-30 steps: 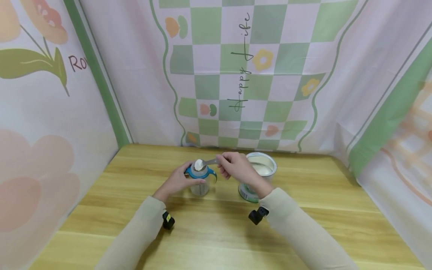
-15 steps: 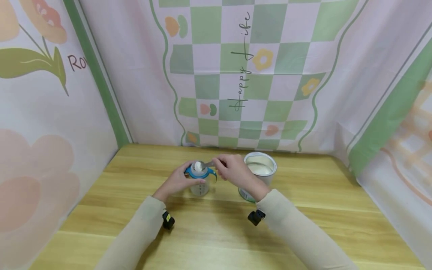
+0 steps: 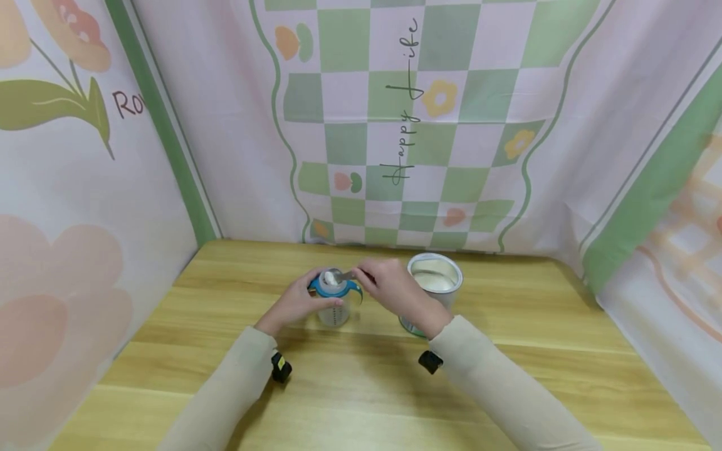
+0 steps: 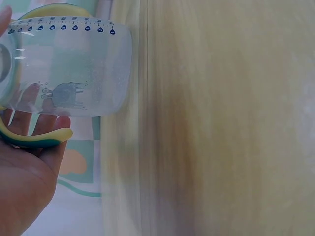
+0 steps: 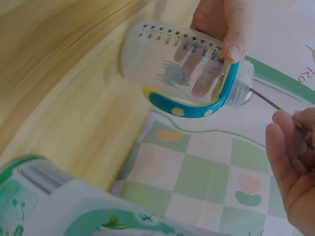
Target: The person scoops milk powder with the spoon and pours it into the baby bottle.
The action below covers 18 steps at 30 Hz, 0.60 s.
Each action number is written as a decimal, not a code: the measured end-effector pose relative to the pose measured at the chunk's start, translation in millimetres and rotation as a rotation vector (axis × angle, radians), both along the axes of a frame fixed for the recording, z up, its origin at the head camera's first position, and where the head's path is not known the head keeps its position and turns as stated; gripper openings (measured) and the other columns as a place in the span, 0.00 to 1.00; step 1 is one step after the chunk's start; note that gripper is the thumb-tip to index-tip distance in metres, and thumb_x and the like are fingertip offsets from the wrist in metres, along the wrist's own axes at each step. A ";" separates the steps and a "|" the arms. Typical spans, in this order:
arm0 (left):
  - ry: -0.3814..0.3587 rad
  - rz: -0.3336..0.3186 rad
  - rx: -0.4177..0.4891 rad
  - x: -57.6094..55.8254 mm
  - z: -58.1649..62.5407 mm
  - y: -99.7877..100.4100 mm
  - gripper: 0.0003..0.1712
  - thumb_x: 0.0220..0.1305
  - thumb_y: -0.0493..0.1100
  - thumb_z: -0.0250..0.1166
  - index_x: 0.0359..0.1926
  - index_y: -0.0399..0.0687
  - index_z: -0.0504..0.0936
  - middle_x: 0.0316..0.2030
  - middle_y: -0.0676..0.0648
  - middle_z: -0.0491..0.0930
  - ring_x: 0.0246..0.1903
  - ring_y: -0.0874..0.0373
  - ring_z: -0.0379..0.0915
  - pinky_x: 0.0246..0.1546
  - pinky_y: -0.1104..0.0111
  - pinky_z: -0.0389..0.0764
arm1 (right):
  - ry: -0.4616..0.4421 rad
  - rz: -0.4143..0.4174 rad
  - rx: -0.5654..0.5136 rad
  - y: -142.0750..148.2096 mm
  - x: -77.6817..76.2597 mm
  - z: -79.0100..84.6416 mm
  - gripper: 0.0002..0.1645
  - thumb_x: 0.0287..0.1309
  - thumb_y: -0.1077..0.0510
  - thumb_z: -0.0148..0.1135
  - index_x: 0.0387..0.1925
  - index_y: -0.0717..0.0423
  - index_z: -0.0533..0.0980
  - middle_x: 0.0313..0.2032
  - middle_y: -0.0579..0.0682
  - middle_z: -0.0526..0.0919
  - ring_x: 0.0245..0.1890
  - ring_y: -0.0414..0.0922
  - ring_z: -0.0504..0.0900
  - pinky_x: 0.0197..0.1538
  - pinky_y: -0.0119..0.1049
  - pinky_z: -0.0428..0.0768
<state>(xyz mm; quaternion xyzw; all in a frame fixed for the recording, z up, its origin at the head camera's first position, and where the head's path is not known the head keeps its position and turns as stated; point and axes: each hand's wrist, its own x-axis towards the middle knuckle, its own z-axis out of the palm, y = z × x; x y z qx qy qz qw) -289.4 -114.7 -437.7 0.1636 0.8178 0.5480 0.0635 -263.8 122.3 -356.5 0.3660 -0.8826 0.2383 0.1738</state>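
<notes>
1. Right hand pinches the spoon, its white powder at the bottle's mouth: I judge this tipping-in; the next move calls for a careful wrist turn.
2. Left hand grips the blue-collared, scale-marked bottle, upright toward the table's far edge.
3. Open tub, right of it; label wording perhaps unreadable here.
4. Curtain behind: "Happy Life".

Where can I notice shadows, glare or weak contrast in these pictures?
Head: soft shadows on the table beside both sleeves; left wrist: small white glints on the bottle, plus a dim shadow across the table; right wrist: pale, low contrast, though the bottle's printed marks look fairly clear.
</notes>
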 end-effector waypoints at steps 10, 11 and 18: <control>-0.001 0.005 0.002 -0.4 -1.2 -0.5 0.43 0.56 0.53 0.77 0.71 0.63 0.68 0.57 0.51 0.77 0.56 0.52 0.74 0.59 0.48 0.72 | 0.393 0.114 0.110 2.0 0.8 -8.9 0.13 0.72 0.58 0.59 0.29 0.55 0.71 0.18 0.42 0.67 0.15 0.35 0.63 0.19 0.26 0.66; -0.001 0.003 0.006 -0.4 -1.1 -0.4 0.44 0.56 0.53 0.77 0.71 0.63 0.68 0.58 0.51 0.77 0.56 0.52 0.74 0.59 0.48 0.71 | 0.431 0.118 0.131 2.6 0.7 -9.3 0.15 0.75 0.55 0.54 0.30 0.56 0.71 0.18 0.43 0.67 0.15 0.35 0.62 0.18 0.26 0.65; -0.003 0.001 0.012 0.9 0.6 0.3 0.47 0.54 0.56 0.78 0.72 0.61 0.67 0.59 0.50 0.77 0.57 0.52 0.74 0.59 0.50 0.73 | 0.606 0.142 0.221 5.4 2.4 -9.5 0.29 0.81 0.48 0.29 0.32 0.58 0.71 0.18 0.43 0.65 0.15 0.35 0.58 0.17 0.25 0.60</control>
